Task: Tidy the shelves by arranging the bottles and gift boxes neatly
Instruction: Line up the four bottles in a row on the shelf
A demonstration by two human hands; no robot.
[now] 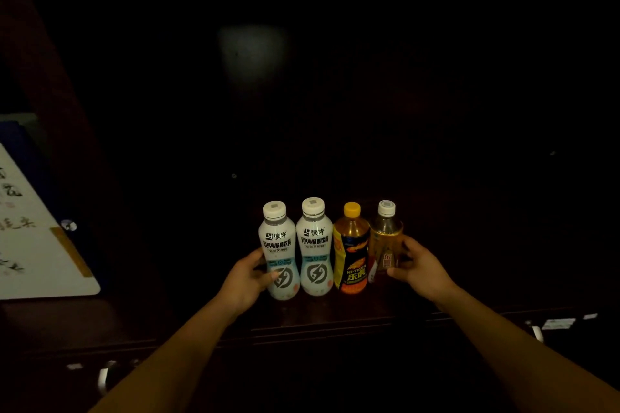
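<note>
Several bottles stand upright in a tight row on a dark wooden shelf. From the left: a white bottle, a second white bottle, an amber bottle with a yellow cap, and a clear amber bottle with a white cap. My left hand grips the leftmost white bottle from its left side, thumb across the front. My right hand holds the white-capped amber bottle from its right side, fingers curled round it.
The shelf recess behind the bottles is dark. A white board with handwriting leans at the left beside the shelf's side wall. Below the shelf edge are drawer fronts with metal handles and small white labels.
</note>
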